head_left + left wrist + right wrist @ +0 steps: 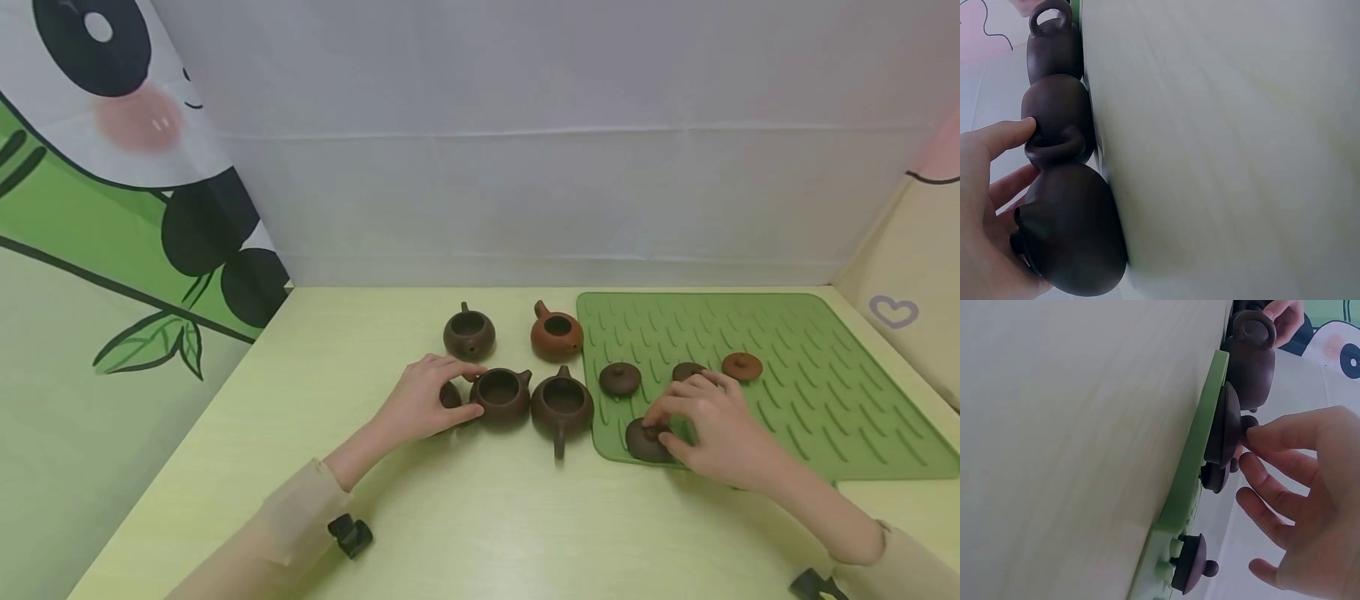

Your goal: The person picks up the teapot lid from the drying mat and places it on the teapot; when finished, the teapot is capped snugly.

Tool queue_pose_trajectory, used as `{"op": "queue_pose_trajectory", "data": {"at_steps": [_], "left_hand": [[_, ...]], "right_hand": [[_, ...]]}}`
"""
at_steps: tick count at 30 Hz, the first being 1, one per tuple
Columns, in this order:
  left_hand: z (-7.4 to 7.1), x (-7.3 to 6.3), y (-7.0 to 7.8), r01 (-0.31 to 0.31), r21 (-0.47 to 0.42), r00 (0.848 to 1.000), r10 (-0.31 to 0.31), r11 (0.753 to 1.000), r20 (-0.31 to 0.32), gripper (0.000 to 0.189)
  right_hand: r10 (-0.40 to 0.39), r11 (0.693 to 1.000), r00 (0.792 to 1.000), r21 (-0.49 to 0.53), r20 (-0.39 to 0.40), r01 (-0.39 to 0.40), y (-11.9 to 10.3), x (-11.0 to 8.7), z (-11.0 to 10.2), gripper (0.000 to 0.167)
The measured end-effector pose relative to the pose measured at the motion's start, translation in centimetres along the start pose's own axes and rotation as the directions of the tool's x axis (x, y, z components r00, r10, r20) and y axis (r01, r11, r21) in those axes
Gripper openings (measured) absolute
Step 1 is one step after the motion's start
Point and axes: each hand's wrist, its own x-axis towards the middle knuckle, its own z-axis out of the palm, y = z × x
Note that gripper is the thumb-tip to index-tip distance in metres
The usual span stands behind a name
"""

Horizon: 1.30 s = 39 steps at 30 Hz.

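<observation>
In the head view my left hand (427, 400) holds a dark brown lidless teapot (504, 417), thumb and forefinger on opposite sides of its body. Another dark teapot (1085, 244) sits under that palm, mostly hidden from above. On the green mat's front left corner, my right hand (708, 429) pinches the round knob (1249, 424) of a dark teapot lid (1227, 422). The lid appears to rest on the mat. A dark lidless teapot (562, 412) stands between the hands, its handle toward me.
Behind are a dark teapot (468, 337) and a reddish-brown teapot (558, 342), both lidless. The green mat (810, 383) also bears a dark lid (619, 379), a reddish lid (742, 367) and another dark lid (686, 370) partly behind my right hand.
</observation>
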Motion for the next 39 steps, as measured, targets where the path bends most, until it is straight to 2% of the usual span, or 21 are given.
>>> {"op": "queue_pose_trajectory", "data": {"at_steps": [19, 31, 39], "left_hand": [[0.05, 0.0, -0.14, -0.001, 0.001, 1.0, 0.001, 1.0, 0.002, 0.047], [-0.08, -0.05, -0.02, -0.015, -0.003, 1.0, 0.015, 1.0, -0.007, 0.047], [-0.04, -0.06, -0.04, -0.014, -0.005, 1.0, 0.014, 1.0, -0.006, 0.046]], "right_hand": [[-0.016, 1.0, 1.0, 0.006, 0.017, 0.016, 0.27, -0.14, 0.09, 0.03], [-0.028, 0.999, 1.0, 0.043, 0.013, 0.027, 0.6, -0.27, 0.12, 0.029], [-0.053, 0.998, 0.998, 0.042, -0.03, 0.054, 0.57, -0.05, 0.21, 0.028]]}}
